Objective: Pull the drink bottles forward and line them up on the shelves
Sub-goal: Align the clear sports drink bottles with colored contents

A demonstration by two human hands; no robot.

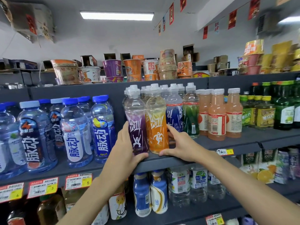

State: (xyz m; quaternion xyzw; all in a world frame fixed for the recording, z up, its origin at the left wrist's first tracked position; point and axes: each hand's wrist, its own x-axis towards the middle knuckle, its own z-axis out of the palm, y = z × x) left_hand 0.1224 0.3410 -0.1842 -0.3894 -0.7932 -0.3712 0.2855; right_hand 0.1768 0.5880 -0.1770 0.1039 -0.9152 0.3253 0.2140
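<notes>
Head view shows two hands up at a shelf (155, 164) of drinks. The left hand (128, 143) is curled round one purple bottle (138, 127). Its fingers go behind the bottle and its thumb is in front, down at the bottom. The right hand (180, 143) is curled round one orange bottle (156, 127) the same way, with its thumb along the bottom. These two bottles stand up straight between the hands. They touch side by side, right at the front edge of the shelf. Each has a white cap.

Just right of the right hand stand one blue bottle (174, 117) and one green bottle (190, 120), both farther back than the orange one. Past them are three peach bottles (216, 117) in front. More white caps show behind all these, but I cannot count them well.

Left of the left hand are water bottles (74, 132) with blue caps. I count four in the front row, and the edge cuts one off. More stand behind.

Under the left arm hang three price tags (43, 186). One more tag (224, 151) sits just right of the right wrist.

Below the hands, one shelf down, are two blue-and-white bottles (141, 192). Beside them are three clear bottles (178, 184) with green labels.

Above the hands sit many noodle cups (133, 69), too many to count surely.
</notes>
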